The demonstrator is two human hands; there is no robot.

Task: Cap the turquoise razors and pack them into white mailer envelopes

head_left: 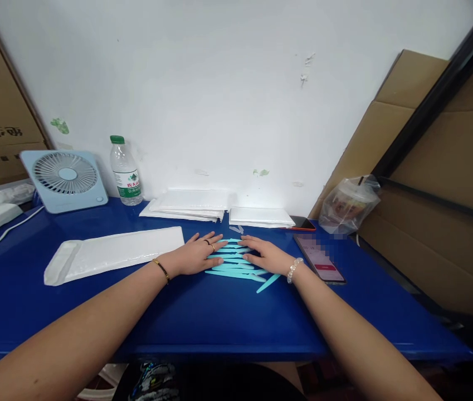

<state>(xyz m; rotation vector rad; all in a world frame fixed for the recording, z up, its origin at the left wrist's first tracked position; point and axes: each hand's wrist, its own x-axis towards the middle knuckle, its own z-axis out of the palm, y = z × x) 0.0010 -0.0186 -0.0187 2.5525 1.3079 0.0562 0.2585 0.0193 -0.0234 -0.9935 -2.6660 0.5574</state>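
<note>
Several turquoise eyebrow razors lie roughly parallel in a row on the blue table, running away from me. My left hand rests flat over their left ends, fingers spread and thumb touching them. Over the right ends lies my right hand, its fingers stretched out and slightly bent, the fingertips on the razors. One loose razor sits at an angle near my right wrist. Just beyond the row is a small clear plastic piece. Beside my left hand a white padded envelope lies flat.
White envelopes are stacked in two piles, left and right, by the wall. A fan and water bottle stand back left. At right are a phone, another phone and a bagged drink cup.
</note>
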